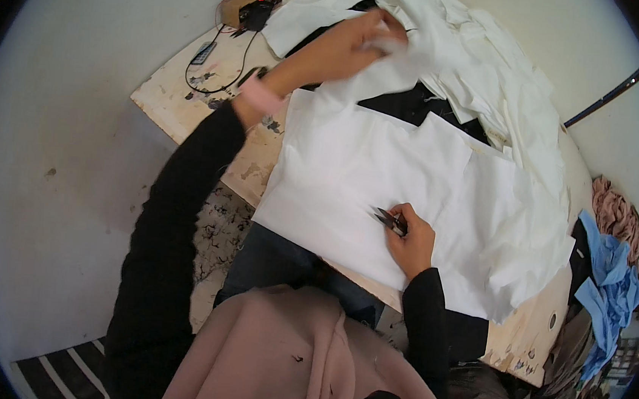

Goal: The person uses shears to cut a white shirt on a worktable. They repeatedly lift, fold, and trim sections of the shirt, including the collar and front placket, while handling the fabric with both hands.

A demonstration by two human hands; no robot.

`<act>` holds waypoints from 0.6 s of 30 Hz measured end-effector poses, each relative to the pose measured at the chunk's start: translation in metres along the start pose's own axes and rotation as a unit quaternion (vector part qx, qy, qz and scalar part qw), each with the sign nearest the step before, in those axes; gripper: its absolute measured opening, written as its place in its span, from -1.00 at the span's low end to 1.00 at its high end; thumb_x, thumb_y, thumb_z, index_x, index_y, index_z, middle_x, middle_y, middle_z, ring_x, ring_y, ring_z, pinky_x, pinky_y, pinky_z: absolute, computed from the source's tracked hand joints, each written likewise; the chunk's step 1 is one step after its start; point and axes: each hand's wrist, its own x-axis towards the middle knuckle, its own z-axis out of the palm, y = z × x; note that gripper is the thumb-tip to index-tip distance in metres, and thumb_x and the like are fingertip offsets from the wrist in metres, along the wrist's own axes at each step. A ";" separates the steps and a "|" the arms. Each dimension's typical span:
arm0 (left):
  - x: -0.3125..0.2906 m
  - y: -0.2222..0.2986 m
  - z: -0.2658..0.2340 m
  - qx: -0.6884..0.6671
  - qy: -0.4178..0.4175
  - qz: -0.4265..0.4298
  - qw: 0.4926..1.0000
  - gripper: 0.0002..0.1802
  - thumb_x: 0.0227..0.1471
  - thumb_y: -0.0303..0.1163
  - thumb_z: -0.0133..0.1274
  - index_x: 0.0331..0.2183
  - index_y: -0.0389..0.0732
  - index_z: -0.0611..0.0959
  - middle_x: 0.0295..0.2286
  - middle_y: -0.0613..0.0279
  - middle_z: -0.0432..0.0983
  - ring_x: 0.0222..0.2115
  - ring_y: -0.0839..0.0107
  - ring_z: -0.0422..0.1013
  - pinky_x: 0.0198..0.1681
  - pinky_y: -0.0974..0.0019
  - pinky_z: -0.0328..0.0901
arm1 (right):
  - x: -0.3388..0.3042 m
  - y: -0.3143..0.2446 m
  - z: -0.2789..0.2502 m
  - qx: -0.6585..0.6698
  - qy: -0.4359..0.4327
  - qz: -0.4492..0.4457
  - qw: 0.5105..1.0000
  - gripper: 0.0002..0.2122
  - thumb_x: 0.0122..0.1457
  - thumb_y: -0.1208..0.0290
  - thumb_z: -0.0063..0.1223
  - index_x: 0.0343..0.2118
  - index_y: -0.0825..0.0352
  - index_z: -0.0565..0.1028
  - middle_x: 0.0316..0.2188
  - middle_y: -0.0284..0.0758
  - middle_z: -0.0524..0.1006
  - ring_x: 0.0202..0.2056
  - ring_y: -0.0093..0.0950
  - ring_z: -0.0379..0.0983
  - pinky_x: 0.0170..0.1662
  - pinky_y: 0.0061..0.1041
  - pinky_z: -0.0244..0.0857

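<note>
Stretched out to the far side of the table, my left hand (371, 44) is smeared by motion. Its fingers are closed on part of a white cloth, some of which hangs lifted below the hand. A broad white fabric piece (353, 161) lies spread in front of me, a little creased at its right end. Over it, my right hand (414, 246) is closed around small dark thread snips (391, 221), the pointed blades facing left. Black cloth (400, 104) shows between the spread piece and a heap of white fabric (506, 102) beyond.
A brown box (251, 5) with cables stands at the table's far left, near a small remote-like device (204, 52). The pale, stained tabletop (165, 91) meets the wall on the left. Blue garments (605, 281) and brown cloth (488, 397) are piled beyond its right side.
</note>
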 end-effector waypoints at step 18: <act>-0.163 0.104 -0.041 0.144 -0.160 -0.386 0.897 -0.57 0.13 -0.46 0.13 0.05 -0.11 0.53 -0.06 0.15 0.56 -0.12 0.29 0.52 -0.04 0.26 0.37 | -0.036 -0.050 -0.068 -0.058 0.075 0.053 0.994 -0.84 0.00 0.46 0.28 -0.32 0.26 0.58 -0.45 -0.29 0.56 -0.46 -0.26 0.55 -0.41 -0.33 0.38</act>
